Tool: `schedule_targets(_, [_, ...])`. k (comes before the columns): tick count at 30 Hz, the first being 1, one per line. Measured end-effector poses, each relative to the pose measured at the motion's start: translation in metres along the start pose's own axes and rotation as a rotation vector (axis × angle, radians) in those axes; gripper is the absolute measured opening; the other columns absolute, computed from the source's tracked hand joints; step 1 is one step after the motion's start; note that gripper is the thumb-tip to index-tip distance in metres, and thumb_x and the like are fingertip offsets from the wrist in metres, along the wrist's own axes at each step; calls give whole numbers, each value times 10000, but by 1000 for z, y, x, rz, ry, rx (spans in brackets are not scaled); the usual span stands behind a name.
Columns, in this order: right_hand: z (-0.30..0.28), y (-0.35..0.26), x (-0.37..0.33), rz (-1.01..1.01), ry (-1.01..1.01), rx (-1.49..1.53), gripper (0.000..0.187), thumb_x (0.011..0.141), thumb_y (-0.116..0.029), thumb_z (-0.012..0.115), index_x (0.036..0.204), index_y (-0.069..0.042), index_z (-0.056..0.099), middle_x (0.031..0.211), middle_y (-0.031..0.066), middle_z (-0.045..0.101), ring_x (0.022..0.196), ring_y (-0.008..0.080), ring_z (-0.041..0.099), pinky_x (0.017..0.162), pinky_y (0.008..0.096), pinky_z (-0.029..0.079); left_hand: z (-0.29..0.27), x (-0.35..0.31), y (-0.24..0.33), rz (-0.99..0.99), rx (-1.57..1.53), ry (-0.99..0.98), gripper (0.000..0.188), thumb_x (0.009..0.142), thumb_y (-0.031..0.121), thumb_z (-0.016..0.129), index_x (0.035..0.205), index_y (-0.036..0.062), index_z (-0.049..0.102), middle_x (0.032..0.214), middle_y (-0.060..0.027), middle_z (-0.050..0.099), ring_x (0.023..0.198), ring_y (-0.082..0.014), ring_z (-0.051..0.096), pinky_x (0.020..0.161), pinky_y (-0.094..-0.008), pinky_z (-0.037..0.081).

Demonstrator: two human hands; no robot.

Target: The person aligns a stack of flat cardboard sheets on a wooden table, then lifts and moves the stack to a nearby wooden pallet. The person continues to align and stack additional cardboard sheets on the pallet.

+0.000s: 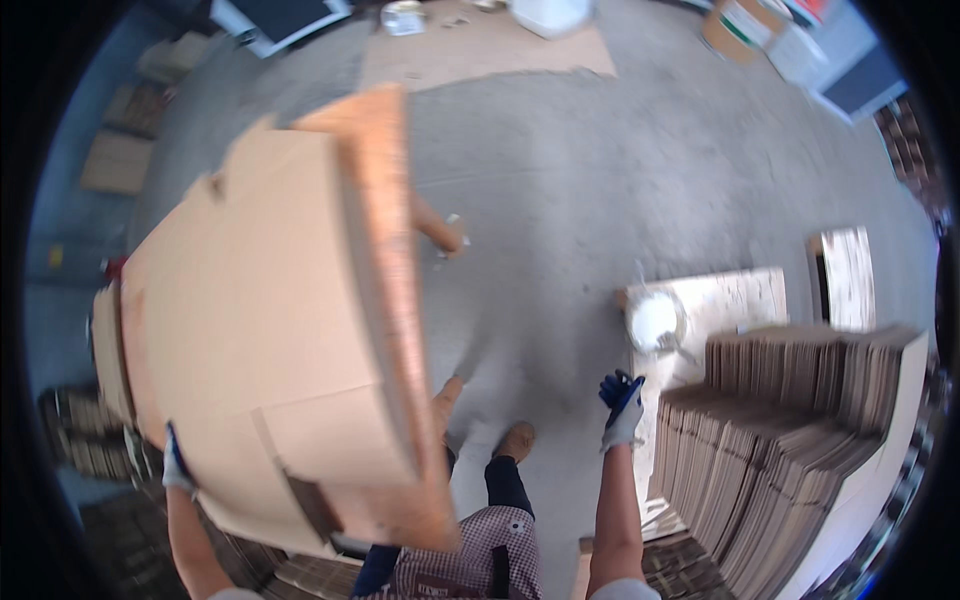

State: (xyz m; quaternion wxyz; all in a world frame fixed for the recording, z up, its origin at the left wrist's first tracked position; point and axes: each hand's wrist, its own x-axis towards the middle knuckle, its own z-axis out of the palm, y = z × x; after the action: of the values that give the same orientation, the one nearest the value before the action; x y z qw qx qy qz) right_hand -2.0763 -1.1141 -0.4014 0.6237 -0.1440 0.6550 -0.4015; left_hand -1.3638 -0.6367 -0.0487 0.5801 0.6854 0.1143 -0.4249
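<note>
A large flat sheet of brown cardboard (260,290), with a slot and creases at its near end, lies over a wooden board (385,200) on my left. My left hand (176,464), in a grey and blue glove, grips the sheet's near left edge; part of its fingers is hidden. My right hand (622,408), gloved the same way, hangs beside a pale wooden bench (735,290). Its fingers are curled, and anything inside them cannot be made out. Close beyond it, a round tub of white stuff (655,320) stands on the bench.
Tall stacks of flattened cardboard (770,430) fill the right side. Farther right stands a white-topped wooden block (848,278). A brown drum (742,28) and a flat cardboard piece (480,45) are at the far side. A cardboard tube-like piece (438,230) shows beside the board.
</note>
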Motion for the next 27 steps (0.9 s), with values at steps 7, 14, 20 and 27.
schedule_targets(7, [200, -150, -265, -284, -793, -309, 546, 1134, -289, 412, 1576, 28, 371, 1516, 199, 527, 1390, 279, 537, 1133, 381, 447, -24, -3, -14, 5, 171, 28, 581, 1114, 449, 435, 1421, -26, 569, 1316, -117, 688, 1136, -204, 669, 999, -337, 532])
schedule_targets(14, [289, -152, -268, -180, -561, -830, 806, 982, -525, 673, 1554, -12, 433, 1451, 158, 593, 1318, 249, 569, 1077, 302, 440, 13, -23, 5, 3, 1, -207, 568, 1093, 420, 526, 1436, -33, 551, 1340, -142, 666, 1143, -190, 675, 979, -332, 570])
schedule_targets(20, [301, -161, -290, -176, -528, -855, 796, 917, -568, 746, 1409, 35, 576, 1279, 131, 686, 1126, 202, 643, 956, 316, 513, 31, -31, -47, 275, -189, 77, 402, 998, 120, 678, 1362, -35, 605, 1234, -116, 697, 1067, -232, 705, 905, -347, 608])
schedule_targets(27, [277, -174, -308, -225, -435, -776, 828, 916, -612, 715, 1359, 80, 613, 1191, 154, 722, 1023, 219, 684, 867, 319, 549, 70, -116, 9, 446, -124, 197, 413, 906, -32, 730, 1311, -44, 651, 1190, -94, 725, 974, -173, 709, 869, -290, 592])
